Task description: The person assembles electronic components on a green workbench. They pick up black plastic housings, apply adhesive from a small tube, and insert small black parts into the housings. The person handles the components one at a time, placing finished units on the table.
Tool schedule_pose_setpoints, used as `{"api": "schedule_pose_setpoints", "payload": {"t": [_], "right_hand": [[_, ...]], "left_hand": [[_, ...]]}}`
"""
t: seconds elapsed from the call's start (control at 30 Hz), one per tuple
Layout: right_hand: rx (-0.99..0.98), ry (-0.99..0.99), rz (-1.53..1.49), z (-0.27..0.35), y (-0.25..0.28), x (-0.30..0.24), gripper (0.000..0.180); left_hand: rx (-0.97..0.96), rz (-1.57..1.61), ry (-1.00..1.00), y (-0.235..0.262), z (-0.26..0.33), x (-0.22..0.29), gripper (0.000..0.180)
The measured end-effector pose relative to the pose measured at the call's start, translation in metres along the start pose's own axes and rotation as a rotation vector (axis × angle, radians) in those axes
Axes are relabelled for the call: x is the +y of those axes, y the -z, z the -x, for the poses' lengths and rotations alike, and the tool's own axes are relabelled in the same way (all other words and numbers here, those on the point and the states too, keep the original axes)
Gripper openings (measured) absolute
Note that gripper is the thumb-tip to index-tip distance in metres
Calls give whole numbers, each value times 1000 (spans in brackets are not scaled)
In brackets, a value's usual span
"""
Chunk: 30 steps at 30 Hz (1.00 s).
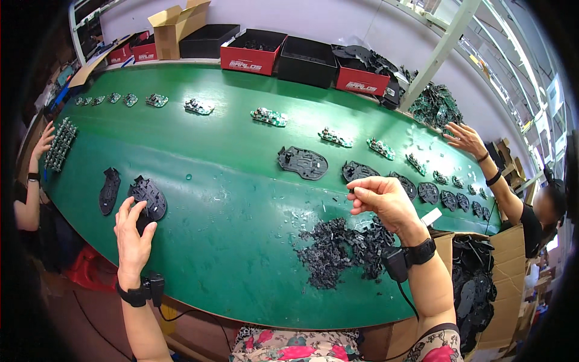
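Note:
My left hand (134,235) reaches over the lower edge of a black plastic shell base (150,196), with its fingers apart; whether the fingertips touch it I cannot tell. A second black shell piece (109,192) lies just left of it. My right hand (386,202) is raised over the table, thumb and fingers pinched together; anything between them is too small to name. Below it spreads a pile of small black plastic parts (325,253). Beyond the right hand, a row of black shell bases begins with one in full view (303,163) and continues to the right.
Several green circuit boards (269,117) form a line across the green table (229,145). Red boxes (253,51) and black boxes stand along the back. A carton of black parts (473,283) is at the right. Other people's hands show at the left (44,142) and right (467,140).

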State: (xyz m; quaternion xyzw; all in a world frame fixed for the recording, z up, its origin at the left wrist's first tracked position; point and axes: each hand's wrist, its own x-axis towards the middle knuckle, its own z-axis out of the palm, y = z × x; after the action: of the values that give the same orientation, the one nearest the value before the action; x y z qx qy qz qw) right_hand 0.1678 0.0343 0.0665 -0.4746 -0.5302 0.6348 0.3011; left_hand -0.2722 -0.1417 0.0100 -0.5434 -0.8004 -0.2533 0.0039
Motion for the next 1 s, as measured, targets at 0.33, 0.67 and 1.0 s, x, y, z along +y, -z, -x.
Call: {"api": "schedule_pose_setpoints", "payload": {"t": [0.33, 0.67, 1.0], "right_hand": [[-20, 27, 29, -20, -11, 4, 21], [259, 386, 803, -103, -30, 18, 15], [349, 75, 810, -155, -27, 32, 14]], "left_hand": [[17, 63, -22, -1, -9, -15, 29], [125, -151, 49, 5, -4, -3, 23], [76, 155, 121, 1, -21, 50, 19]]}}
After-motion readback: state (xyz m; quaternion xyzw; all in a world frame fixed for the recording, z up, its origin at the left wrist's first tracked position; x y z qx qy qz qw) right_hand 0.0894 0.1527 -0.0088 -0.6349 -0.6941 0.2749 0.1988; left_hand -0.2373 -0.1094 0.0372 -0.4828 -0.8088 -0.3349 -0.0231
